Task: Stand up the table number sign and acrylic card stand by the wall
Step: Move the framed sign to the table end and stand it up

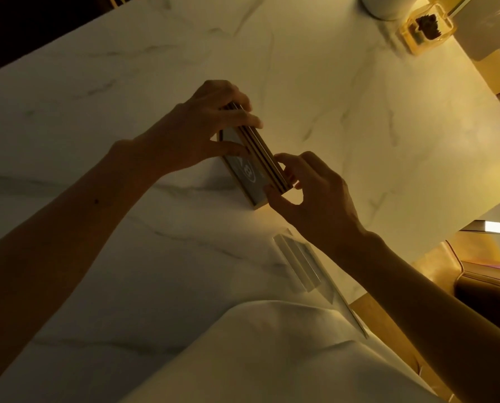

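The table number sign (247, 171), a dark plate with a pale emblem in a gold grooved frame, stands on edge in the middle of the white marble table (126, 82). My left hand (211, 123) grips its far end from above, thumb on the dark face. My right hand (304, 187) pinches its near end between thumb and fingers. The clear acrylic card stand (296, 264) lies on the table near the front edge, under my right forearm and apart from both hands.
A clear box (426, 27) with dark contents and a white round object (385, 7) sit at the far right of the table, close to the wall. A brown seat (487, 289) is at the right. My white garment (257, 359) fills the lower middle.
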